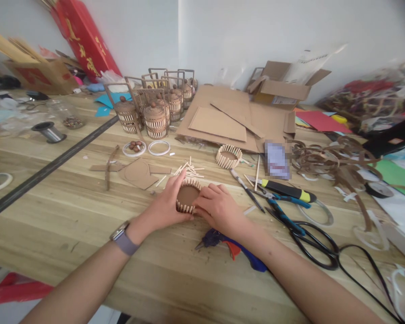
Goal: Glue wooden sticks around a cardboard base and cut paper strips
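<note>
My left hand (165, 203) curves around the left side of a small round cardboard tray (188, 196) walled with short wooden sticks, thumb at the far rim and fingers at the near one. On its right side my right hand (219, 208) presses bent fingers against the stick wall; whether a loose stick is between them is hidden. Just beyond lies a pile of loose wooden sticks (194, 171). A similar stick-walled ring (228, 156) stands further back to the right. Partly under my right forearm is a blue glue gun (253, 259) with an orange trigger.
Several lidded miniature baskets (155, 121) with tall handles stand at the back. Cardboard sheets (219, 123) lie behind the work. Black-handled scissors (313, 245), pliers (286, 216), a utility knife (286, 190) and a pen (248, 190) lie to the right, near curled brown strips (319, 157).
</note>
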{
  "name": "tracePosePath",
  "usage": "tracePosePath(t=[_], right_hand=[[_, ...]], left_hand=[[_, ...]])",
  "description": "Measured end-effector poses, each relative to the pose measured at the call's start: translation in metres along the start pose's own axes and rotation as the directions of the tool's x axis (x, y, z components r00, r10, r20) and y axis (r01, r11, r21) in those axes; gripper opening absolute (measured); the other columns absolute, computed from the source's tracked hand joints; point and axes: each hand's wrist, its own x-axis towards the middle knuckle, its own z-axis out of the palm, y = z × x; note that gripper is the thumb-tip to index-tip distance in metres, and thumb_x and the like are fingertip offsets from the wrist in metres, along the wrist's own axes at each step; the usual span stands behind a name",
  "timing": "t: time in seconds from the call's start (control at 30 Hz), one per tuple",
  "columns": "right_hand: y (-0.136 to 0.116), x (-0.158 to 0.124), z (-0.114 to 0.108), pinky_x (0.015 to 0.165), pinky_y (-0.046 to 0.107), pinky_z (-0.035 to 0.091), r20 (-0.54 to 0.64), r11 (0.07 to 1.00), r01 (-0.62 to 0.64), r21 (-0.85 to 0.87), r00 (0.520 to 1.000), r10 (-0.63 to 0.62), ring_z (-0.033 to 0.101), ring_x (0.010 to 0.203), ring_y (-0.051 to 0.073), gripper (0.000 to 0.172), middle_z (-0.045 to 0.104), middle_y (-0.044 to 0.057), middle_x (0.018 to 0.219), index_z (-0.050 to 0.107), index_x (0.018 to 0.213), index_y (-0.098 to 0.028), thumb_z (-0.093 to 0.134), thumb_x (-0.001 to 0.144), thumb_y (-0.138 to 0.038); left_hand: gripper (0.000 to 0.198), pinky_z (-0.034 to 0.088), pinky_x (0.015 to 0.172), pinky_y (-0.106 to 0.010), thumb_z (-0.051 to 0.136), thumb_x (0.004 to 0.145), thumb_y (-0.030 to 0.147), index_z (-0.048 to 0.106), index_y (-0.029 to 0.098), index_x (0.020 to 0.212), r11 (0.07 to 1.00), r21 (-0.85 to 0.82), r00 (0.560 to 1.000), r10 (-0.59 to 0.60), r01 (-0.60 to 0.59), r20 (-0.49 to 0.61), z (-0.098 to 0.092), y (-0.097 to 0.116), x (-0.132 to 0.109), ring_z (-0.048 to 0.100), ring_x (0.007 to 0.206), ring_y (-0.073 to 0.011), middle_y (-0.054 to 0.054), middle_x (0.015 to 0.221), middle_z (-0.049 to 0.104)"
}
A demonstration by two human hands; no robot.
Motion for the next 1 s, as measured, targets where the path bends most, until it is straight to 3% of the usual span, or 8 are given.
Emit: tracePosePath(t=[0.23, 0.4, 0.5, 0.57, 0.67, 0.73, 0.9, 1.0], right_hand=[[-0.004, 0.0, -0.007, 0.074, 0.034, 0.036, 0.018, 0.999, -0.033, 0.042, 0.999, 0.032, 0.053, 0.086, 0.023, 0.012, 0.063, 0.008, 0.089, 0.069, 0.099, -0.017, 0.062, 0.091, -0.022], [-0.002, -0.014, -0.042, 0.07, 0.032, 0.041, 0.073, 0.991, -0.082, 0.106, 0.995, 0.074, 0.06, 0.08, 0.021, 0.01, 0.066, 0.006, 0.088, 0.065, 0.098, -0.018, 0.062, 0.091, -0.025], [0.001, -0.036, -0.064, 0.053, 0.029, 0.034, 0.232, 0.974, -0.225, 0.02, 0.949, 0.215, 0.057, 0.059, 0.017, 0.019, 0.063, 0.002, 0.069, 0.061, 0.072, -0.021, 0.064, 0.088, -0.031], [0.003, -0.053, -0.071, 0.047, 0.029, 0.027, 0.319, 0.932, -0.359, -0.059, 0.878, 0.358, 0.055, 0.051, 0.017, 0.028, 0.061, 0.002, 0.06, 0.057, 0.063, -0.022, 0.066, 0.085, -0.036], [0.003, -0.073, -0.068, 0.047, 0.028, 0.028, 0.438, 0.874, -0.479, -0.085, 0.77, 0.464, 0.058, 0.052, 0.019, 0.023, 0.065, 0.003, 0.062, 0.06, 0.065, -0.022, 0.072, 0.078, -0.037], [0.001, -0.079, -0.06, 0.049, 0.027, 0.032, 0.494, 0.859, -0.511, -0.028, 0.74, 0.457, 0.062, 0.059, 0.021, 0.014, 0.069, 0.004, 0.071, 0.064, 0.073, -0.022, 0.075, 0.074, -0.031], [0.003, -0.08, -0.043, 0.051, 0.025, 0.032, 0.513, 0.808, -0.58, 0.102, 0.727, 0.456, 0.056, 0.06, 0.017, 0.007, 0.064, 0.001, 0.07, 0.059, 0.077, -0.021, 0.064, 0.072, -0.019], [0.013, -0.082, -0.041, 0.049, 0.024, 0.03, 0.481, 0.757, -0.598, 0.265, 0.762, 0.433, 0.045, 0.055, 0.013, 0.012, 0.052, -0.004, 0.062, 0.048, 0.071, -0.022, 0.06, 0.068, -0.018]], left_hand=[[0.125, 0.028, 0.112, -0.063, 0.086, 0.062, 0.039, 0.0, 0.026, 0.153, 0.998, 0.066, 0.998, -0.009, 0.013, -0.064, 0.008, 0.007, -0.005, 0.027, 0.142, -0.0418, -0.021, 0.152, 0.025], [0.124, 0.027, 0.113, -0.062, 0.084, 0.066, 0.038, -0.005, 0.029, 0.152, 0.989, 0.148, 0.994, 0.033, -0.017, -0.105, 0.009, 0.011, -0.007, 0.025, 0.143, -0.0403, -0.02, 0.152, 0.024], [0.125, 0.026, 0.114, -0.061, 0.084, 0.066, 0.029, -0.007, 0.032, 0.152, 0.985, 0.17, 0.994, 0.015, 0.004, -0.109, 0.01, 0.011, -0.008, 0.024, 0.144, -0.0388, -0.017, 0.152, 0.023], [0.123, 0.026, 0.115, -0.06, 0.083, 0.066, 0.027, -0.006, 0.033, 0.152, 0.985, 0.17, 0.994, 0.009, 0.01, -0.105, 0.01, 0.011, -0.008, 0.024, 0.144, -0.0386, -0.016, 0.152, 0.024], [0.12, 0.025, 0.115, -0.06, 0.081, 0.067, 0.025, -0.003, 0.032, 0.153, 0.985, 0.172, 0.994, 0.021, -0.002, -0.107, 0.011, 0.01, -0.008, 0.025, 0.144, -0.0391, -0.016, 0.151, 0.024], [0.119, 0.026, 0.115, -0.06, 0.08, 0.068, 0.024, -0.003, 0.032, 0.153, 0.984, 0.176, 0.993, 0.03, -0.009, -0.112, 0.011, 0.01, -0.008, 0.026, 0.143, -0.0388, -0.016, 0.151, 0.025], [0.117, 0.027, 0.115, -0.06, 0.079, 0.069, 0.025, -0.003, 0.031, 0.152, 0.982, 0.187, 0.994, 0.031, -0.011, -0.109, 0.01, 0.011, -0.008, 0.027, 0.143, -0.039, -0.017, 0.15, 0.025], [0.117, 0.028, 0.114, -0.06, 0.08, 0.069, 0.026, -0.002, 0.031, 0.152, 0.983, 0.183, 0.993, 0.018, 0.003, -0.113, 0.009, 0.011, -0.008, 0.026, 0.143, -0.0395, -0.017, 0.15, 0.025]])
